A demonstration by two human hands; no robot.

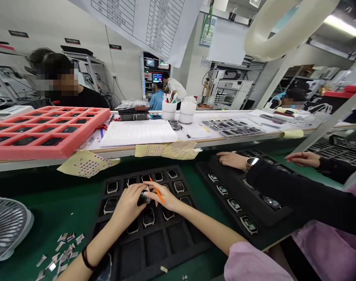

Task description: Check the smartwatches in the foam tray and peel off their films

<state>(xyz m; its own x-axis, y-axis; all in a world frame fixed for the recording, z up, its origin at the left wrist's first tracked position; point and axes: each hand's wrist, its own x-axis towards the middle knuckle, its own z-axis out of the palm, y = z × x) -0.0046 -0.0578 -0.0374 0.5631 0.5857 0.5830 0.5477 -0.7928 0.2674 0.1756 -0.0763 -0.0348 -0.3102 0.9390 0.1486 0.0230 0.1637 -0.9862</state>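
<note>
My left hand [129, 203] and my right hand [164, 199] meet over a black compartment tray [154, 242] on the green bench. Between their fingertips they pinch a small watch case [143, 198]. My right hand also holds a thin orange stick [157, 190], slanting up to the left. Several watch cases [112, 187] sit in the tray's far pockets; the near pockets look bare.
A co-worker's hands [232, 159] rest on a second black tray [248, 203] to the right. A white fan [6, 228] stands at left, with paper scraps [61, 253] nearby. A raised shelf holds a red foam tray [43, 132], papers [138, 132] and cups [168, 110].
</note>
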